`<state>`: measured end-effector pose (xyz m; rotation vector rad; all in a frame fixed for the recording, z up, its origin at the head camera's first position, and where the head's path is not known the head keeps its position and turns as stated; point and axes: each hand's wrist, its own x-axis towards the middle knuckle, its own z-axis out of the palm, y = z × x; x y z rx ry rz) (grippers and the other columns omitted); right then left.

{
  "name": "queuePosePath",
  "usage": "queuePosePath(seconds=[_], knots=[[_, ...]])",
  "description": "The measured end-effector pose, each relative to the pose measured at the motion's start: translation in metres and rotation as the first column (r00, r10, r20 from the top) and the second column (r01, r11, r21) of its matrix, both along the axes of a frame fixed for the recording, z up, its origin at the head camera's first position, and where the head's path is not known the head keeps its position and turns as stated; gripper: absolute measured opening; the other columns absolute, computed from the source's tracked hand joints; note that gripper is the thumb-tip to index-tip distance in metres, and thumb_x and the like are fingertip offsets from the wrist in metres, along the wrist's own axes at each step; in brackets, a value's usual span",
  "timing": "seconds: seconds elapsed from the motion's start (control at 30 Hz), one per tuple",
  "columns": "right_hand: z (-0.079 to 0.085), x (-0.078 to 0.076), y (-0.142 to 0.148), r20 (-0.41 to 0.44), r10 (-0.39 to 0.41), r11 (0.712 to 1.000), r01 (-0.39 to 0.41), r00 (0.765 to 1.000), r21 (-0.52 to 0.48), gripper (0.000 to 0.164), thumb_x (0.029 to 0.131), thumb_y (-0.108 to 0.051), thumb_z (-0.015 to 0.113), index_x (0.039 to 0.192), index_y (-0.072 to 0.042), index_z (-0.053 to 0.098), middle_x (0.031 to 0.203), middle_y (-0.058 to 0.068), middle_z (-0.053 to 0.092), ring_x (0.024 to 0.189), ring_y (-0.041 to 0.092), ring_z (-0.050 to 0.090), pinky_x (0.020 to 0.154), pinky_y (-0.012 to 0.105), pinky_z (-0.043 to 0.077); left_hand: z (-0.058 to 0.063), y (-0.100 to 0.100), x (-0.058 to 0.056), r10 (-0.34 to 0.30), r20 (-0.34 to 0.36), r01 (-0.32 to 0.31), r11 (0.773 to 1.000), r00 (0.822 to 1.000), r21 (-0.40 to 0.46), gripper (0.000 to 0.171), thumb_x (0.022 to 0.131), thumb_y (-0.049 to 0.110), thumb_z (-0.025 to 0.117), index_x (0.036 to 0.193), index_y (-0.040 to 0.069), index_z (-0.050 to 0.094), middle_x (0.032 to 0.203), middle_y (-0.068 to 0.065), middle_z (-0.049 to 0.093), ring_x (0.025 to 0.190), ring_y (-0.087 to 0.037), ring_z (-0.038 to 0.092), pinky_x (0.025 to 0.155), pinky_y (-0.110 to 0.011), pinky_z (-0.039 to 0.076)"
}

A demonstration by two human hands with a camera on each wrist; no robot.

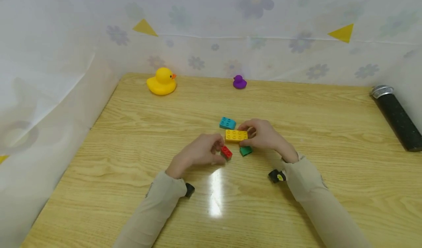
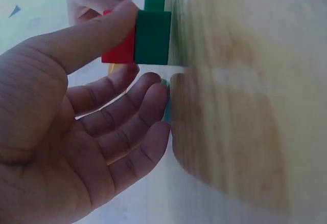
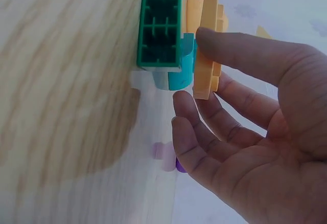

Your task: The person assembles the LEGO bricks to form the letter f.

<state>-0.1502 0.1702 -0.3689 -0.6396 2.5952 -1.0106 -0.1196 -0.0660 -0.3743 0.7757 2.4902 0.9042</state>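
Between its thumb and index finger, my left hand pinches a small red toy brick. My right hand grips a longer yellow toy brick by its right end, thumb in front and fingers behind. A green brick lies below the yellow one, its hollow underside facing the right wrist camera. In the left wrist view, green brick faces border the red brick; whether they are joined, I cannot tell. Just behind the yellow brick rests a blue brick, partly hidden in both wrist views.
On the wooden table, a yellow rubber duck and a small purple duck stand along the back edge. A black microphone lies at the far right. Flowered white sheeting hangs behind and at the sides.
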Motion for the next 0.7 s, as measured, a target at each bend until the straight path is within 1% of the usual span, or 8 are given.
queuePosePath(seconds=[0.1,0.17,0.27,0.4,0.5,0.6,0.7], knots=[[0.001,0.002,0.001,-0.004,-0.006,1.000,0.006,1.000,-0.008,0.035,0.079,-0.011,0.079,0.110,-0.002,0.066,0.108,0.014,0.064,0.090,0.027,0.062,0.080,0.041,0.053,0.001,0.004,0.002,0.005,-0.007,-0.005,1.000,1.000,-0.030,0.039,0.080,0.035,0.079,0.100,0.010,0.056,0.088,-0.001,0.062,0.071,-0.012,0.052,0.065,-0.025,0.045],[0.001,0.003,0.002,-0.006,-0.004,1.000,0.004,1.000,-0.010,0.035,0.079,-0.011,0.079,0.110,-0.003,0.066,0.110,0.013,0.064,0.091,0.027,0.062,0.080,0.041,0.053,0.001,0.006,0.003,0.014,-0.014,-0.015,0.999,1.000,-0.044,0.042,0.079,0.039,0.078,0.099,0.010,0.055,0.085,-0.003,0.061,0.066,-0.012,0.050,0.061,-0.024,0.043],[0.001,0.004,0.002,-0.009,0.002,1.000,-0.002,1.000,-0.024,0.035,0.079,-0.011,0.078,0.110,-0.003,0.066,0.110,0.012,0.065,0.092,0.027,0.062,0.080,0.041,0.053,0.001,0.008,0.005,0.022,-0.026,-0.023,0.999,0.999,-0.046,0.040,0.079,0.037,0.079,0.096,0.010,0.055,0.082,-0.003,0.060,0.064,-0.012,0.048,0.058,-0.025,0.041],[0.001,0.009,0.003,0.012,-0.009,0.997,0.009,1.000,-0.072,0.035,0.079,-0.010,0.078,0.111,-0.003,0.066,0.110,0.012,0.065,0.093,0.028,0.062,0.080,0.040,0.053,0.001,0.008,0.006,0.007,-0.054,-0.009,0.999,0.999,-0.043,0.031,0.080,0.029,0.079,0.093,0.010,0.057,0.085,-0.001,0.062,0.069,-0.011,0.051,0.063,-0.024,0.044],[0.002,0.012,0.005,0.041,-0.035,0.993,0.039,0.999,-0.109,0.036,0.079,-0.011,0.078,0.112,-0.003,0.065,0.111,0.012,0.065,0.094,0.028,0.062,0.081,0.040,0.053,0.001,0.008,0.006,-0.002,-0.062,0.000,0.999,0.998,-0.044,0.030,0.080,0.029,0.079,0.094,0.010,0.059,0.088,0.001,0.063,0.075,-0.012,0.054,0.069,-0.025,0.045],[0.002,0.015,0.006,0.055,-0.054,0.989,0.061,0.997,-0.134,0.037,0.080,-0.012,0.078,0.113,-0.003,0.065,0.112,0.013,0.064,0.094,0.029,0.062,0.082,0.041,0.053,0.002,0.008,0.007,0.004,-0.055,-0.007,0.999,0.999,-0.043,0.032,0.080,0.030,0.079,0.096,0.010,0.059,0.089,0.000,0.062,0.077,-0.013,0.054,0.070,-0.026,0.046],[0.003,0.016,0.007,0.056,-0.058,0.988,0.065,0.997,-0.143,0.037,0.081,-0.013,0.078,0.114,-0.003,0.064,0.113,0.013,0.063,0.094,0.029,0.061,0.082,0.041,0.053,0.002,0.007,0.006,0.021,-0.041,-0.023,0.999,0.999,-0.035,0.030,0.082,0.028,0.078,0.096,0.009,0.059,0.090,-0.001,0.063,0.078,-0.013,0.055,0.072,-0.026,0.047]])
